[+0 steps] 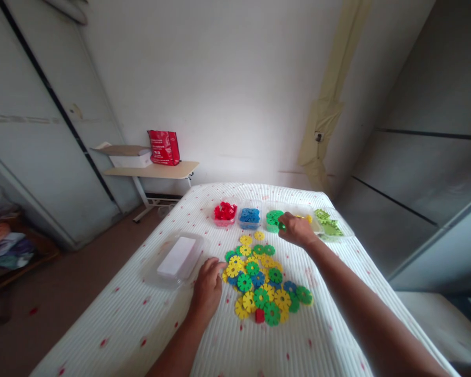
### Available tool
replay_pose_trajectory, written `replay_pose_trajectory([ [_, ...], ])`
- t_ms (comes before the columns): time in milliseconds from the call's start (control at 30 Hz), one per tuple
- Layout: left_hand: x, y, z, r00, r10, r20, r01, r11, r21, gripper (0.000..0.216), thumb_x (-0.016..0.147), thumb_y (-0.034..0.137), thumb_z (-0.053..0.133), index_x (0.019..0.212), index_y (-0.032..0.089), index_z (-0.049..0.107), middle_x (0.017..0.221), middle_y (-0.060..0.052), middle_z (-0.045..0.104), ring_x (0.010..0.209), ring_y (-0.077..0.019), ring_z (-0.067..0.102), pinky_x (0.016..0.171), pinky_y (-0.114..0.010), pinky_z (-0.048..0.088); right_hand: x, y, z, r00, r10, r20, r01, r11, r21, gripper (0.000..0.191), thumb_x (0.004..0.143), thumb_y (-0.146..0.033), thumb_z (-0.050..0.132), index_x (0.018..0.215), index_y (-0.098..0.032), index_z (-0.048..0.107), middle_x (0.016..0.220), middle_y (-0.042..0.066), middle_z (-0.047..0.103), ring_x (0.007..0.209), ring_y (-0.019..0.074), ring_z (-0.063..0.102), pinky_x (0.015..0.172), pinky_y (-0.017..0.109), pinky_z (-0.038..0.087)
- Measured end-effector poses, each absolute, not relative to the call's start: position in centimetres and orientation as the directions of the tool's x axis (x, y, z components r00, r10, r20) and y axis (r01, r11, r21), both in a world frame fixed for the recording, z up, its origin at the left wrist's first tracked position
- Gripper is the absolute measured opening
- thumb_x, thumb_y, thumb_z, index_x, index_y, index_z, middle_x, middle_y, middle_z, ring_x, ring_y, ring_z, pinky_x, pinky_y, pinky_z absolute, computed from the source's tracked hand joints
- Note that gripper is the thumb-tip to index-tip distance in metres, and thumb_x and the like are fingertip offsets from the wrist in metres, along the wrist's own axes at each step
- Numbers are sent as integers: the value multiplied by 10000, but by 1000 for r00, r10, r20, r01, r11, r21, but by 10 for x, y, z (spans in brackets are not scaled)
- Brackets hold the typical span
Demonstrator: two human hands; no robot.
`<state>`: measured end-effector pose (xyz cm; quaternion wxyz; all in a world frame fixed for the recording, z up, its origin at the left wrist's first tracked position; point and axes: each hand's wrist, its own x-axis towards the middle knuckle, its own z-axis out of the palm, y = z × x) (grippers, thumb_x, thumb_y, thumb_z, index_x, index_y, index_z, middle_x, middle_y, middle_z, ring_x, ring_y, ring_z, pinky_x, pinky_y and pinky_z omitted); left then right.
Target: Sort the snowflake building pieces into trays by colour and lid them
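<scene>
A heap of flat plastic snowflake discs (264,285) in yellow, green, blue and red lies on the white quilted bed (133,335). My left hand (206,288) rests at the heap's left edge, fingers curled, fingertips touching a yellow disc. My right hand (296,229) reaches over to the clear tub of green discs (273,220), fingers pinched on a green disc at the tub's rim. Beside it stand a tub of red discs (225,213), a tub of blue discs (249,217), and a tub of light-green discs (328,224) to the right.
A clear lidded box (176,259) with something white inside lies left of the heap. Beyond the bed stands a small side table (153,170) with a red bag (164,147) and a cardboard box. Wardrobe doors flank both sides.
</scene>
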<state>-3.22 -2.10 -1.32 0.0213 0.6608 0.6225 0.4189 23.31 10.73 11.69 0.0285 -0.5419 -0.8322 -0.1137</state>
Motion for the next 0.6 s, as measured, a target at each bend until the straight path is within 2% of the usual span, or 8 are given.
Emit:
replay_pose_trajectory([
  [233,-34,-20,-16,-141,848,511,800,-207,563,394,717,7,362,932,185,640,1070,-69,572,1051,-181,529,945,-366,441,220,119,103,-276,908,315,961,265,79,410,858,-327,397,1242,-198,463,1193,95,533,852,168,600,558,231,369],
  [333,-34,-19,-19,-118,849,514,804,-223,552,384,716,6,372,930,179,641,1068,-77,572,1049,-190,531,949,-375,438,211,105,99,-352,858,374,934,348,82,345,889,-292,342,1156,-186,532,1138,95,562,889,172,575,589,232,364],
  [467,-34,-19,-20,-123,846,519,806,-220,549,378,713,4,380,919,183,641,1066,-75,575,1046,-193,534,949,-378,437,197,91,96,-440,856,272,896,437,74,339,900,-220,278,962,-188,610,985,79,607,858,167,565,635,234,359],
  [600,-33,-20,-18,-123,852,508,803,-215,555,385,711,0,377,920,183,644,1065,-78,574,1049,-198,531,945,-385,439,184,94,85,-414,901,130,910,412,40,299,876,-209,336,1020,-212,598,994,63,626,838,162,592,645,238,380],
])
